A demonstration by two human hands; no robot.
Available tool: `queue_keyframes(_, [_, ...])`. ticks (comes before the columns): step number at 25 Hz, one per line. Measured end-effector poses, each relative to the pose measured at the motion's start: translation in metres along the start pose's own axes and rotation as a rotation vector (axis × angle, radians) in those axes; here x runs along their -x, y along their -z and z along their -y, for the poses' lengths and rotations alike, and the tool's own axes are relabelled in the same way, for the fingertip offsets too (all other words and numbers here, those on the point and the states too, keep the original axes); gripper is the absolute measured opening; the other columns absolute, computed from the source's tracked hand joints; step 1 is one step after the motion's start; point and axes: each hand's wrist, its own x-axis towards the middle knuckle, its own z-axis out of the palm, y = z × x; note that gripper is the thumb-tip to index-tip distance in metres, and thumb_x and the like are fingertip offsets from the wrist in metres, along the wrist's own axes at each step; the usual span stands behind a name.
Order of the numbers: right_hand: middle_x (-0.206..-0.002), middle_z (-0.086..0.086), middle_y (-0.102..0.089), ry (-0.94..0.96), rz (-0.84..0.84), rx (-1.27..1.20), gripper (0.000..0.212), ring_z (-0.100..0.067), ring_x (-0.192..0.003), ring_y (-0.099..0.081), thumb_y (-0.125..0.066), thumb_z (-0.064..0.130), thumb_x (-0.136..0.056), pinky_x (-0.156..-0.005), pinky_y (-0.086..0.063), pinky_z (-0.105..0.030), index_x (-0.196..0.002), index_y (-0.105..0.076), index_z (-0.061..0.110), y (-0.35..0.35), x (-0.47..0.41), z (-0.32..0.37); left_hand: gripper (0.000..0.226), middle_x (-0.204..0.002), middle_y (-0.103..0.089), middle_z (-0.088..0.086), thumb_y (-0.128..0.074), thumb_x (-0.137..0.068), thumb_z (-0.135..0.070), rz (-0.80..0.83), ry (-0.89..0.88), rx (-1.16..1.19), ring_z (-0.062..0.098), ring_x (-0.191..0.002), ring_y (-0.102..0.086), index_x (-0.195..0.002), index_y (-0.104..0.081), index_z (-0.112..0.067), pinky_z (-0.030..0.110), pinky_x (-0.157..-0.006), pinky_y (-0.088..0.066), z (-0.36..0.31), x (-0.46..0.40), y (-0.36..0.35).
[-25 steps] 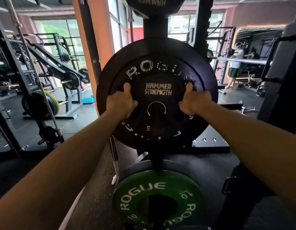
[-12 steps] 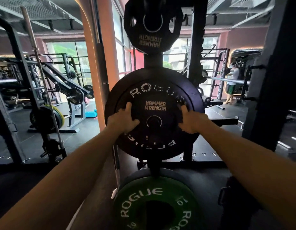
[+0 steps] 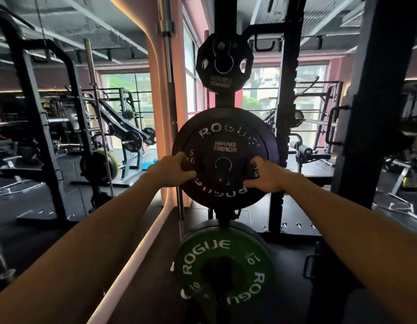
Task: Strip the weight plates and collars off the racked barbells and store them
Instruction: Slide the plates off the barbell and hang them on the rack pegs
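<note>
Both hands, left hand (image 3: 173, 170) and right hand (image 3: 265, 175), grip the small black plate (image 3: 225, 160) lower than before.

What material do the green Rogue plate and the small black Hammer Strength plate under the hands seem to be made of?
Green Rogue plate: probably rubber, a bumper type; thick matte coloured body with raised white lettering, worn in places.

Small black Hammer Strength plate, with the left hand and right hand on it: looks like a black-coated plate, rubber or urethane, with moulded grip openings. A shiny metal ring lines its centre hole. The core is not visible.
</note>
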Motion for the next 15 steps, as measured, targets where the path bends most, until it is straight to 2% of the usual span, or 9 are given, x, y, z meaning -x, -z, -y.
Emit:
queue_keyframes(4, [-0.141,-0.008,-0.046,0.040,-0.056,-0.004,0.087,-0.029,-0.121,-0.052,-0.067,0.062,-0.075,-0.102,-0.043,-0.046,-0.143,-0.029,0.023,0.025,0.044,0.012,0.063,-0.110,-0.065,0.006,-0.056,-0.064,-0.069,-0.044,-0.003,0.035,0.025,-0.102,-0.059,-0.109,-0.058,-0.024,0.041,-0.090,-0.049,-0.016,0.054,0.033])
queue_keyframes(8, [-0.142,-0.007,-0.045,0.074,-0.074,-0.031,0.088,-0.028,-0.123,-0.051,-0.066,0.063,-0.075,-0.103,-0.043,-0.046,-0.145,-0.030,0.023,0.044,0.109,0.018,0.057,-0.120,-0.062,0.006,-0.067,-0.076,-0.061,-0.044,-0.022,0.075,0.025,-0.112,-0.055,-0.118,-0.058,-0.024,0.037,-0.093,-0.046,-0.040,0.121,0.053])
queue_keyframes(12, [-0.147,-0.006,-0.041,0.053,-0.054,0.011,0.090,-0.027,-0.127,-0.048,-0.062,0.069,-0.074,-0.106,-0.040,-0.048,-0.146,-0.031,0.024,0.057,0.185,0.010,0.056,-0.122,-0.060,0.007,-0.067,-0.080,-0.058,0.007,-0.053,0.120,0.023,-0.114,-0.054,-0.121,-0.055,-0.022,0.034,-0.091,-0.045,-0.073,0.186,0.062])
queue_keyframes(15, [-0.147,-0.006,-0.042,0.030,-0.051,-0.015,0.087,-0.026,-0.126,-0.049,-0.063,0.065,-0.077,-0.106,-0.040,-0.043,-0.147,-0.032,0.023,0.077,0.245,-0.002,0.055,-0.122,-0.059,0.004,-0.065,-0.083,-0.056,0.025,-0.086,0.158,0.021,-0.111,-0.053,-0.123,-0.055,-0.020,0.031,-0.086,-0.042,-0.107,0.228,0.065])
